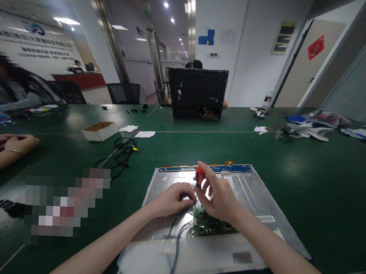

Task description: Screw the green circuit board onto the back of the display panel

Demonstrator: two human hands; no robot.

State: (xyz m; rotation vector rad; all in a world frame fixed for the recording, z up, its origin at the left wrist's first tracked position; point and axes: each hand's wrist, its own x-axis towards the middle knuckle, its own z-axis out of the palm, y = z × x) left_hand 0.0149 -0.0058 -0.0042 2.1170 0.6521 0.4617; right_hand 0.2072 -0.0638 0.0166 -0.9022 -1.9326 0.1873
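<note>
A flat metal display panel (246, 204) lies on the table in front of me, with a long blue circuit strip (236, 169) along its far edge. My right hand (219, 193) grips a screwdriver (200, 176) with an orange and black handle, held upright over a green circuit board (211, 229) on the panel. My left hand (176, 198) is closed right beside the screwdriver's lower end, fingertips together at the board's far left corner; whatever they pinch is too small to make out. Grey cables (178, 250) run from the board's left side toward me.
Left of the panel lie a tangled black cable (121, 152) and an open white box (100, 131). A black monitor housing (198, 95) stands at the table's far side, a person behind it. Another person's hands (17, 146) rest at the left. Plastic bags (326, 118) lie far right.
</note>
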